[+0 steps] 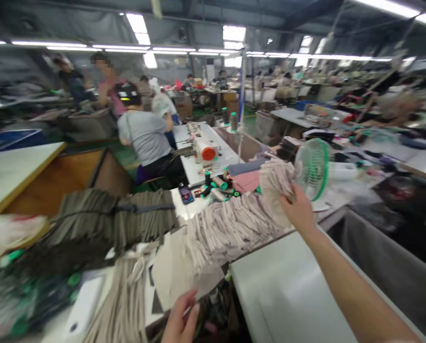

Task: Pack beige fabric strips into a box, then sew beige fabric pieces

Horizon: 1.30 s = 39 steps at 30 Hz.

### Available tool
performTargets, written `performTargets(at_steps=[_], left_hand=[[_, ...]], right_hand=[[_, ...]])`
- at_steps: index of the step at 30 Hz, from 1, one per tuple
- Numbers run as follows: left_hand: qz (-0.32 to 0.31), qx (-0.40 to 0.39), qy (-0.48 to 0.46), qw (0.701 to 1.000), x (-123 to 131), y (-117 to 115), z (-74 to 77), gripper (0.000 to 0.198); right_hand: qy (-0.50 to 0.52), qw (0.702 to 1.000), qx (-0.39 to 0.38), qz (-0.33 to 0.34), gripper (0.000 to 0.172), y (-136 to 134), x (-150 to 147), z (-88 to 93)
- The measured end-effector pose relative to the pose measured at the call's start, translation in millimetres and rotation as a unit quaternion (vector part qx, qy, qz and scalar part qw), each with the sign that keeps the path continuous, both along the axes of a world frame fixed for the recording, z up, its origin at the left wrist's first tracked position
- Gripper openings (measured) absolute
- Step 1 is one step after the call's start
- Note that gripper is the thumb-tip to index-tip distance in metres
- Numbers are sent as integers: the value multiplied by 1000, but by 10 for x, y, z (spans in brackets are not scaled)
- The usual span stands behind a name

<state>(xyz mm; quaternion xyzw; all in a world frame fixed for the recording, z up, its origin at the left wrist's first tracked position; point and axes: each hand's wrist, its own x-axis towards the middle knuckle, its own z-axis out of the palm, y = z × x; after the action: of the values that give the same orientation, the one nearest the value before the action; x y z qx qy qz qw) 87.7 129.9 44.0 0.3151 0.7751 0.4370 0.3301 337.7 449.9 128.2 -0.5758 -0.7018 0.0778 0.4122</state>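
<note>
**Slanting between both hands, gripped at the far right, free at the near left**

Gripping a loose bunch of pale beige folded fabric (275, 183) with the right hand (298, 207), with thumb and fingers closed over the near side, at the end of an outstretched arm. Holding nothing visible with the left hand (182, 319), low in the view, loosely curled with fingers parted.

Hinges, by the look of it, on the axis of a long row of pale beige fabric pieces (230, 224) packed on edge. Runs from near left to far right, roughly along the line from left hand to right. Lies left of the right hand, and ahead and to the right of the left. Meets the gripped bunch at the far end, with a join too blurred to make out. Gives way at the near end to flat beige fabric sheets (172, 269), just by the left fingertips; cannot tell whether touching. Rests on a white surface (187, 212), beside dark olive tied fabric bundles (144, 219), with a white, green-rimmed fan (312, 169) just beyond the right hand.
</note>
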Motion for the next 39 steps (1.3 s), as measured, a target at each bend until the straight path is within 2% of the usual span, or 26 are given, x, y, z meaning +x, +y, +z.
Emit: performTargets(at_steps=[2, 3, 5, 7, 9, 12, 15, 19, 22, 24, 26, 28, 31, 34, 36, 39], left_hand=[[-65, 22, -64, 996, 162, 30, 363, 42], [-71, 50, -76, 993, 239, 46, 550, 41], [-98, 117, -84, 985, 362, 55, 862, 41], [-93, 178, -82, 976, 425, -6, 1040, 55], [-73, 196, -87, 974, 430, -160, 1086, 73], [3, 178, -133, 975, 365, -516, 1005, 82], [103, 187, -163, 963, 261, -889, 904, 82], [214, 235, -167, 933, 98, -1290, 886, 86], [284, 271, -160, 905, -48, -1556, 889, 88], [335, 291, -150, 884, -143, -1749, 845, 86], [376, 302, -146, 863, -216, -1967, 756, 82], [407, 294, -155, 851, -256, -2211, 632, 76], [445, 242, -185, 842, -273, -2620, 433, 63], [453, 197, -196, 847, -297, -3072, 287, 56], [441, 168, -187, 861, -338, -3391, 232, 55], [383, 113, -189, 897, -426, -3867, 154, 55]], right_hand=[[3, 997, 36, 72, 38, -428, -166, 182], [3, 993, 47, 111, 36, -648, -259, 239], [-5, 979, 51, 199, 31, -1080, -455, 270], [-18, 960, 48, 275, 30, -1481, -651, 193], [-24, 944, 37, 327, 34, -1839, -835, 34], [-29, 933, -44, 355, 48, -2291, -1080, -238], [-4, 907, -135, 398, 62, -2690, -1303, -378], [51, 832, -147, 533, 76, -3228, -1607, -283], [22, 784, -103, 612, 67, -3614, -1810, -195], [1, 752, -97, 652, 63, -3844, -1913, -208], [-10, 725, -139, 675, 67, -4050, -1994, -272], [-8, 697, -219, 683, 70, -4239, -2062, -358], [-4, 635, -365, 681, 73, -4525, -2154, -489], [-27, 583, -473, 659, 74, -4842, -2235, -634], [-38, 563, -522, 640, 72, -5064, -2292, -751], [-41, 536, -577, 615, 55, -5376, -2407, -946]])
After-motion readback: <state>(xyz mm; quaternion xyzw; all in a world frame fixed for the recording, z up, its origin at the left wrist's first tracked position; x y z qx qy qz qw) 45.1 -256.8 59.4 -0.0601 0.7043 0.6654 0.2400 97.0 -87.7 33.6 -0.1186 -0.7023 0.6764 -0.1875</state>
